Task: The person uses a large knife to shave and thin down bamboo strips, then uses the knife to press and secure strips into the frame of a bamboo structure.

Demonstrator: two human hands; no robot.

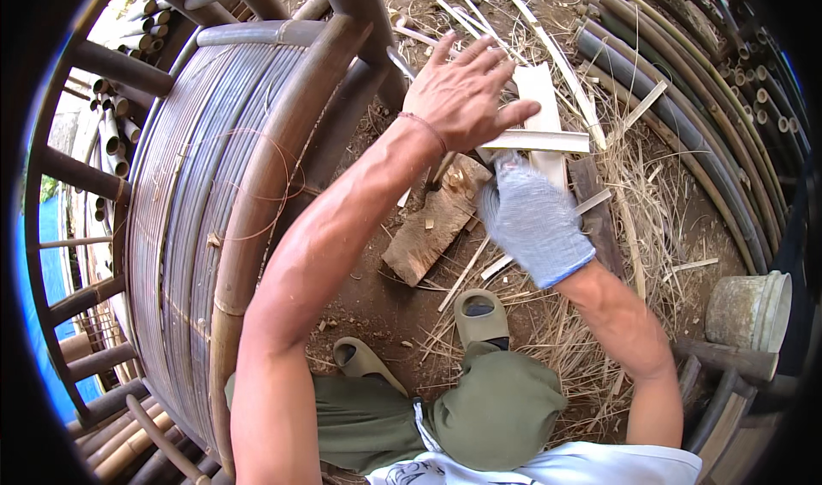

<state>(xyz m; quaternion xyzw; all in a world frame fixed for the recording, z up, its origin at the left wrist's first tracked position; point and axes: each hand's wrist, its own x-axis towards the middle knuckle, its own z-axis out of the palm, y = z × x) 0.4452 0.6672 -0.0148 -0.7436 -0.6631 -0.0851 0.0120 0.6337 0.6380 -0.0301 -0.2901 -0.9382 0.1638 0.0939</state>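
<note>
My bare left hand is stretched out palm down above the ground, thumb apart and fingers extended, gripping nothing that I can see. Just below its thumb lies a short pale split-bamboo strip, crossing over a flat light-coloured slat. Closed beside the strip's near edge is my right hand, in a grey knit glove with a blue cuff. Its fingers are curled and partly smeared, and what they hold is hidden. A rough chunk of wood sits on the ground left of the glove.
A bamboo bench frame with a slatted surface stands close on my left. Shavings and thin strips cover the ground to the right. Long bamboo poles lie along the far right, with a dirty white bucket nearer me.
</note>
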